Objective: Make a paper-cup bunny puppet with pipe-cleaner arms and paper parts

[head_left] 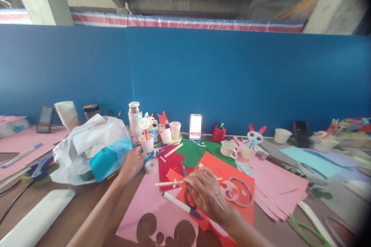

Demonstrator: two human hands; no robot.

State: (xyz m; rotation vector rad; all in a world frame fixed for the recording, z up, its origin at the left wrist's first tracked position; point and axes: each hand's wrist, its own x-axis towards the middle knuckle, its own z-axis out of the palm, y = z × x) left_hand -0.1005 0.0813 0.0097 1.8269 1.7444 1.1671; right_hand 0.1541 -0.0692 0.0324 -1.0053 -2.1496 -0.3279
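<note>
My right hand (204, 191) is closed around a thin pale wooden stick (165, 183), which points left and carries a small whitish bit partway along. Beneath that hand, scissors (183, 169) are partly hidden on red and orange paper (213, 166). A white marker with a dark cap (181, 205) lies just in front. My left hand (135, 162) has its fingers curled beside narrow blue strips (149, 156) and a white paper cup (146, 144) bearing a paper rabbit face (144, 122). Whatever its fingertips hold is hidden. A tape roll (151, 166) lies right of it.
On the left, a plastic bag (87, 150) full of scraps sits by a glue gun (42, 168). Behind stand a flask (134, 117) and a phone (196, 125). Pink sheets (281, 189), a white mug (228, 149) and another rabbit cup (249, 149) are right. A blue partition (232, 73) rises behind.
</note>
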